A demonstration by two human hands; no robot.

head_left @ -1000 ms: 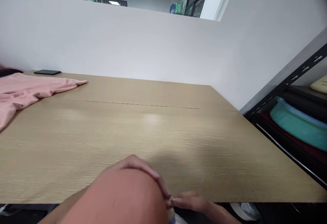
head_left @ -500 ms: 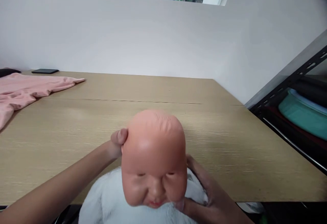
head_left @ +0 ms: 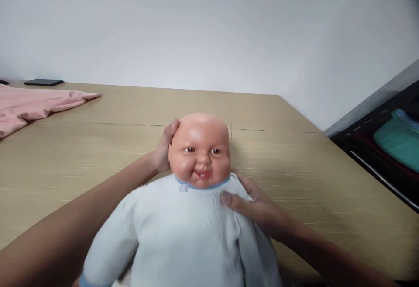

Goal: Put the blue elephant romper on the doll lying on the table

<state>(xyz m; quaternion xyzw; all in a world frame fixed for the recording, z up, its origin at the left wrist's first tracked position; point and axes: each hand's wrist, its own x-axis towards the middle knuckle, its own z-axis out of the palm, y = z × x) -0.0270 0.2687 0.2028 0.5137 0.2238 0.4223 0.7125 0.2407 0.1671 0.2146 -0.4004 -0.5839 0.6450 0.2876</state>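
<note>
A baby doll (head_left: 201, 156) with a bald plastic head faces me, leaning back over the table. It wears a pale blue-white fleecy top (head_left: 186, 230) with blue trim at the neck and cuff. My left hand (head_left: 166, 147) cups the side of its head, fingers mostly hidden behind it. On the other side, my right hand (head_left: 253, 204) grips the doll at the shoulder, its thumb on the chest and the other fingers behind the back. The lower body of the doll is out of view.
A pink cloth (head_left: 42, 103) lies on the wooden table (head_left: 131, 108) at the left, with a dark flat phone-like object (head_left: 44, 82) behind it. A white wall (head_left: 163, 29) rises at the back. To the right stands a black rack (head_left: 360, 140) holding folded teal cloth (head_left: 399, 143).
The doll's head has tipped back and moved farther from me, so its open eyes and more of its top show. Both hands have moved with it. My view has tilted down slightly.
</note>
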